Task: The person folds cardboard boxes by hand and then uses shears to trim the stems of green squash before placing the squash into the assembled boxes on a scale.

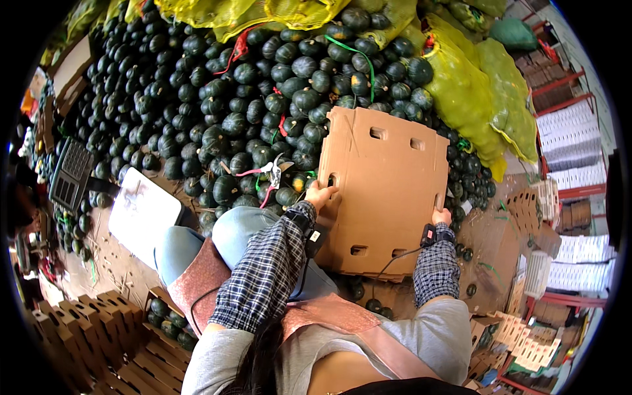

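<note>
A brown cardboard carton (385,178) with oblong cut-out slots sits in front of me, against the heap of dark green squashes (234,124). My left hand (320,196) grips its left side, the fingers at a slot there. On the opposite side, my right hand (442,216) is closed on the carton's edge beside another slot; part of its fingers is hidden. The inside of the carton cannot be seen. Red-and-white handled pruning shears (274,172) lie on the squashes, left of the carton.
To the left stands a scale with a white platform (145,212) and a grey keypad display (71,174). Yellow mesh sacks (464,92) bound the heap at the back right. Stacked cartons (85,329) fill the lower left, near a box of squashes (172,322). White stacks (571,148) stand on red racks.
</note>
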Action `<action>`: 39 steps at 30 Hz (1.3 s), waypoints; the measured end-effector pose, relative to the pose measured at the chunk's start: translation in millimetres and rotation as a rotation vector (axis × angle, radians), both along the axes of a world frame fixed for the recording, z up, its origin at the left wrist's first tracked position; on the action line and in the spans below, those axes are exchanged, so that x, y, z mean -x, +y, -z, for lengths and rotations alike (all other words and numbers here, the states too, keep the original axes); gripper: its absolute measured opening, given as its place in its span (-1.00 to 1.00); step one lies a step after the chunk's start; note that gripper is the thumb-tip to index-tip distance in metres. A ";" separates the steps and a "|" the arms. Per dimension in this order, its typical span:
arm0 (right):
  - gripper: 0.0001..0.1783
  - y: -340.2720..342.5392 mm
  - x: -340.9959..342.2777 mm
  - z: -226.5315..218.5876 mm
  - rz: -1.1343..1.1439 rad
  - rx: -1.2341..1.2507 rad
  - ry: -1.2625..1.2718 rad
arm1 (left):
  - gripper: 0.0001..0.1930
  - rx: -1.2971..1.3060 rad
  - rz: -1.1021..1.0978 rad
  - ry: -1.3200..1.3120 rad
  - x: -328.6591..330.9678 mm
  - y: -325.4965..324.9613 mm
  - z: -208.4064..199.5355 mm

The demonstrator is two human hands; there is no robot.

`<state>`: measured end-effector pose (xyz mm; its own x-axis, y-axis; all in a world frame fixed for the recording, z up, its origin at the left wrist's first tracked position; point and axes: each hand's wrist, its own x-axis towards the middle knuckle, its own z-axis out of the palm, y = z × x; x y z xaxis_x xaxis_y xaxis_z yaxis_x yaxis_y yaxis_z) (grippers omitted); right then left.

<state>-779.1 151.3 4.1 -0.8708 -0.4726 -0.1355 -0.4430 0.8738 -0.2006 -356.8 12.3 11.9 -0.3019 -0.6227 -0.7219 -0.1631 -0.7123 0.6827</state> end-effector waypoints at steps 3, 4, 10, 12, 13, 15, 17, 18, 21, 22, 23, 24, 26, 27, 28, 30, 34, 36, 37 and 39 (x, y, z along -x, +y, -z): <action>-0.57 -21.1 -22.0 -25.9 -0.078 -0.060 0.057 | -0.02 0.198 0.097 -0.171 -12.0 1.8 28.5; -0.57 -18.3 -26.3 -30.4 -0.059 -0.044 0.061 | 0.03 0.244 0.118 -0.291 -10.1 5.5 20.0; -0.56 -20.2 -27.2 -67.1 -0.004 0.068 0.137 | -0.02 0.287 0.109 0.178 -21.0 -3.4 -34.7; -0.54 -21.9 -6.9 -72.0 0.064 0.208 0.175 | -0.06 0.357 0.012 0.626 -12.3 -13.8 -48.4; -0.53 -22.5 0.1 -77.7 0.074 0.212 0.182 | -0.08 0.450 0.010 0.536 -10.0 -22.3 -60.1; -0.52 -32.0 0.3 -78.2 0.106 0.173 0.154 | -0.10 0.443 -0.016 0.466 -18.3 -41.4 -71.3; -0.52 -58.7 -32.3 -70.9 0.086 0.132 0.081 | -0.08 0.605 0.128 0.030 -45.6 -65.1 -7.8; -0.52 -60.8 -48.6 -66.5 0.091 0.110 0.058 | -0.09 0.585 0.300 -0.106 -49.8 -70.3 3.2; -0.58 -40.7 -79.9 -51.1 0.130 -0.060 0.031 | -0.12 0.604 0.227 -0.482 -40.6 -55.0 27.7; -0.59 -29.9 -88.8 -51.5 0.134 -0.095 0.025 | -0.17 0.630 0.259 -0.573 -37.8 -48.0 23.8; -0.62 -25.4 -89.5 -50.2 0.124 -0.084 0.054 | -0.21 0.629 0.338 -0.552 -34.2 -51.8 20.2; -0.62 -27.5 -98.3 -55.0 0.102 -0.078 0.057 | -0.24 0.619 0.417 -0.546 -39.5 -53.3 24.0; -0.62 -28.3 -114.7 -72.6 0.071 -0.085 0.058 | -0.43 0.614 0.378 -0.512 -43.5 -52.3 6.4; -0.63 -23.6 -117.1 -83.4 0.045 -0.093 0.077 | -0.43 0.654 0.349 -0.523 -41.0 -48.1 -3.2; -0.56 -18.0 -111.8 -86.0 0.043 -0.098 0.090 | -0.43 0.693 0.312 -0.535 -41.1 -45.2 -7.4; -0.46 10.8 -90.8 -87.5 -0.147 0.157 -0.174 | -0.42 0.743 0.383 -0.646 -47.2 -54.6 -16.2; 0.14 79.0 -102.0 -94.4 -0.200 0.697 -0.847 | -0.52 0.510 0.370 -0.182 -57.0 -72.2 -63.8; 0.15 93.1 -105.4 -81.0 -0.094 0.698 -0.749 | -0.38 0.826 0.336 -0.019 -40.5 -65.4 -69.5; 0.13 95.3 -113.0 -82.6 -0.251 0.646 -0.443 | -0.11 1.045 0.456 -0.253 -35.2 -60.9 -80.1; 0.01 75.3 -152.3 -100.3 -0.510 0.543 -0.132 | -0.05 1.103 0.553 -0.491 -26.2 -40.4 -95.3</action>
